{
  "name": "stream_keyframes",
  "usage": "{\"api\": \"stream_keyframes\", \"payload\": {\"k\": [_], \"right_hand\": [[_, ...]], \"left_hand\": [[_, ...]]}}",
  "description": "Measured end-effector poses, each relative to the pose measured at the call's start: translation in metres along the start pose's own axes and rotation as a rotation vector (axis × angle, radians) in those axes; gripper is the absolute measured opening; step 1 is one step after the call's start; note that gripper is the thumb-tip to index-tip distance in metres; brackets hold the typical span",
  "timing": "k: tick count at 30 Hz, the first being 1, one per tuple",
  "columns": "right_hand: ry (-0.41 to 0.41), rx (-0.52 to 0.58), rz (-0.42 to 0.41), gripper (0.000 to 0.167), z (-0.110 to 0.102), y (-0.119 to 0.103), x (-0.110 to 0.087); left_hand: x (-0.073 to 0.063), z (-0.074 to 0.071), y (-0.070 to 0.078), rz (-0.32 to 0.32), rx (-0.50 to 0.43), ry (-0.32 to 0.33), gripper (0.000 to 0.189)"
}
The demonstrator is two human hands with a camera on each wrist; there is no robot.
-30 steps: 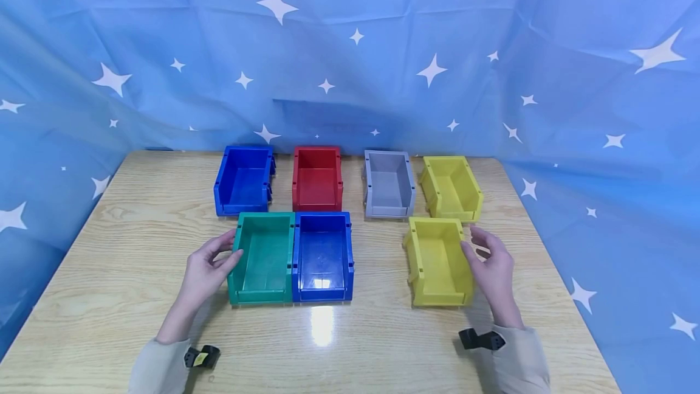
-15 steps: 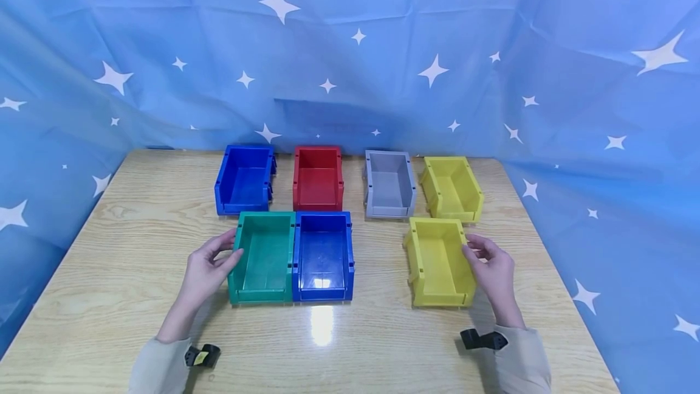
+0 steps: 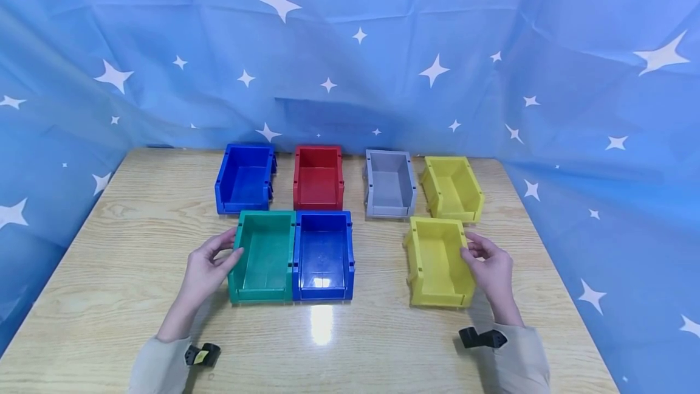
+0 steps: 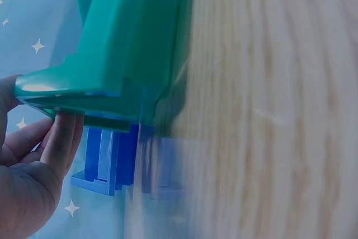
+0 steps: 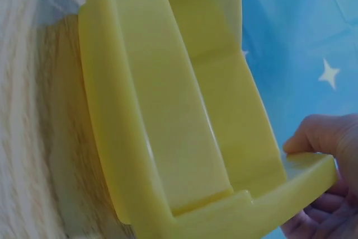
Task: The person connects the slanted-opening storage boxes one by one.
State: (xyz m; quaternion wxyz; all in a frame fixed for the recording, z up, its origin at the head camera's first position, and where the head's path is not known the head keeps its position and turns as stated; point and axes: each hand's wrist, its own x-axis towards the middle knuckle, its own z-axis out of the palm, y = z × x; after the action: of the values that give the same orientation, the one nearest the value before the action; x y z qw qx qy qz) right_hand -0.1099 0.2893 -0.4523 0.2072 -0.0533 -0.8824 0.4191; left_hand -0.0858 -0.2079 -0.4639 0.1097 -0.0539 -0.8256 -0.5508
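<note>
From where I stand, a black wrist strap (image 3: 202,355) crosses a beige sleeve (image 3: 158,366) on the left. Above it the left hand (image 3: 205,266) has a narrow grip on the green bin (image 3: 267,257), pinching its left wall with the thumb over the rim and fingers on the outer side. So the green bin lies directly right of that grip, on the wood-grain tabletop (image 3: 372,345). Behind it sits the rear blue bin (image 3: 246,181); flush against its right side is the front blue bin (image 3: 323,254), touching it. The red bin (image 3: 318,178) is in the back row, behind the front blue bin, and the gray bin (image 3: 391,181) comes next along.

Farther right, the front yellow bin (image 3: 440,260) stands apart from the blue one, a little askew. The rear yellow bin (image 3: 454,190) is just behind it. The right hand (image 3: 492,266) holds the front yellow bin's right wall, its grip narrow, the thumb at the inner edge and fingers outside, so that bin lies immediately left of the grip.
</note>
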Motion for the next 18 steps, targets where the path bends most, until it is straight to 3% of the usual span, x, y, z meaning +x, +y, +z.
{"api": "stream_keyframes", "payload": {"k": [4,18], "right_hand": [[0.005,-0.014,0.011,0.028,0.0004,-0.0012,-0.0004],[0.04,-0.004,0.017,0.029,-0.0001,-0.0098,-0.0006]], "left_hand": [[0.0004,0.0003,-0.0077,0.017,-0.003,-0.001,0.039],[0.0009,-0.0007,-0.0089,0.017,-0.012,-0.007,0.038]]}}
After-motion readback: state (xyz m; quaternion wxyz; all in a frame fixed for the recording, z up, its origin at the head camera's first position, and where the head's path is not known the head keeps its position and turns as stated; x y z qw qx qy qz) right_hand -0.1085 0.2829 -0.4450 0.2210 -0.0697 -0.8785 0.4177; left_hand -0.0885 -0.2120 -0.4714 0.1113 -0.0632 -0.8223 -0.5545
